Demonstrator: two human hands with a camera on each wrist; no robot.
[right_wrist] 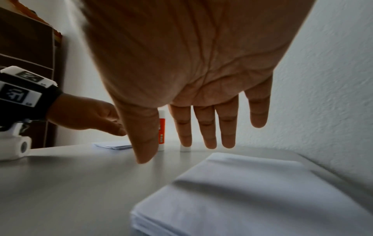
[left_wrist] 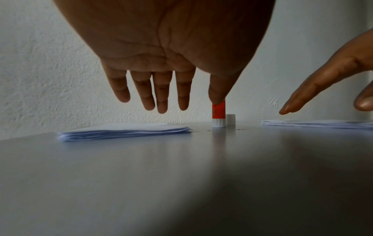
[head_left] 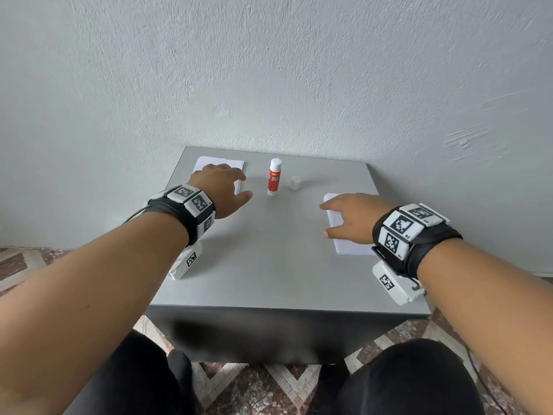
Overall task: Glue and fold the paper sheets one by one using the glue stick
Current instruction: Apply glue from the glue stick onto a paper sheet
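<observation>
Table (head_left: pixel 269 265): smooth grey top, satin finish; soft reflections of the glue stick show in the left wrist view.

Glue stick (head_left: pixel 274 177): glossy plastic tube, red-orange label, white base, uncapped white top. Cap (head_left: pixel 294 183): white plastic, slightly translucent look.

Left paper stack (left_wrist: pixel 125 131) and right paper stack (right_wrist: pixel 252 194): matt white paper, layered edges visible.

Wall (head_left: pixel 269 70): rough, grainy plaster, matt pale paint, scrape marks at right.

Wrist bands (head_left: pixel 419 235): black cloth straps, matt white plastic blocks with printed black-and-white markers.

Floor (head_left: pixel 269 390): patterned stone-look tiles.
</observation>
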